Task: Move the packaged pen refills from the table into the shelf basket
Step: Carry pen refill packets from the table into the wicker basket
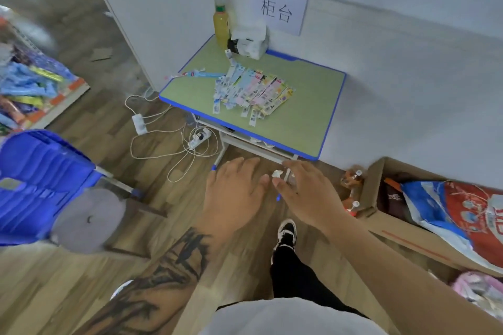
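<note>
Head view: pen refills (pixel 251 91) fanned on green table (pixel 304 128), long axes toward hands, ahead of both. Right hand (pixel 307 193) nearer, perhaps pinching a small white packet (pixel 280 173). Left hand (pixel 234 193) spread, holding nothing.

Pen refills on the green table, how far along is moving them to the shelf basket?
Barely started, by this view. The packaged refills lie fanned in a pile on the table. Both hands, left and right, reach toward it; the right fingers may pinch something small and white. All transfers remain.
</note>
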Available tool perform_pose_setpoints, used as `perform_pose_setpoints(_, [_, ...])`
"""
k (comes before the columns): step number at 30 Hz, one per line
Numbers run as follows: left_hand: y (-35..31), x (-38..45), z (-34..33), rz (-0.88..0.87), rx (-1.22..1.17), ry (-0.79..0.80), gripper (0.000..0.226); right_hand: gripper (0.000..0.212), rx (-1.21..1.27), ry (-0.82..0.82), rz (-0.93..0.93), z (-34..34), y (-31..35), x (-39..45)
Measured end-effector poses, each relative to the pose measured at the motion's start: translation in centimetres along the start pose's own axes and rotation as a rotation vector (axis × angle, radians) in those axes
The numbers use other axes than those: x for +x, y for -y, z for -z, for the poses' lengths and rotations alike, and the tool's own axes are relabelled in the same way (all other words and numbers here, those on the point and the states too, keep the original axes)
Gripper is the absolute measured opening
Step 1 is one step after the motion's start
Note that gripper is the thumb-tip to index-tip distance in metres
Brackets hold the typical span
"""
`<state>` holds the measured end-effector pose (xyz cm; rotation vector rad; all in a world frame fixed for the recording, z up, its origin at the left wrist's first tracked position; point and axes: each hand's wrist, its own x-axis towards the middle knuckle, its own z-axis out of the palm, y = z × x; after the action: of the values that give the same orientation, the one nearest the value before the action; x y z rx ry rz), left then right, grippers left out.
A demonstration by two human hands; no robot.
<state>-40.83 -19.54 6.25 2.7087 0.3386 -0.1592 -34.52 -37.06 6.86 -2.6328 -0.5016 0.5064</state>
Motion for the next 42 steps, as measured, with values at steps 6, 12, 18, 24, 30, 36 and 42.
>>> perform_pose_setpoints(6, [-0.7, 7.3, 1.6, 0.071, 0.059, -0.019, 0.064, 0.062, -0.027, 0.086, 0.075, 1.6, -2.2, 8.1])
perform_pose_setpoints(12, [-2.3, 15.2, 0.9, 0.112, 0.151, -0.008, 0.059, 0.061, -0.091, 0.141, 0.101, 4.4, -6.2, 15.4])
perform_pose_setpoints(18, [-3.8, 20.2, -1.4, 0.133, 0.160, 0.117, 0.060, 0.059, -0.105, 0.200, 0.068, 4.6, -9.4, 20.8])
perform_pose_setpoints(24, [-2.9, 24.8, -2.2, 0.134, 0.126, 0.181, 0.057, 0.059, -0.040, 0.273, -0.010, 3.4, -8.8, 25.1])
perform_pose_setpoints(30, [-0.6, 31.2, -3.2, 0.113, 0.040, 0.358, 0.054, 0.059, 0.061, 0.325, -0.161, 1.9, -7.1, 29.0])
perform_pose_setpoints(36, [2.2, 38.4, -2.7, -0.010, 0.011, 0.432, 0.054, 0.057, 0.194, 0.289, -0.481, 0.4, -5.8, 33.5])
perform_pose_setpoints(42, [4.3, 45.9, -2.6, -0.082, 0.114, 0.534, 0.037, 0.042, 0.462, 0.151, -0.753, -2.1, -3.8, 38.3])
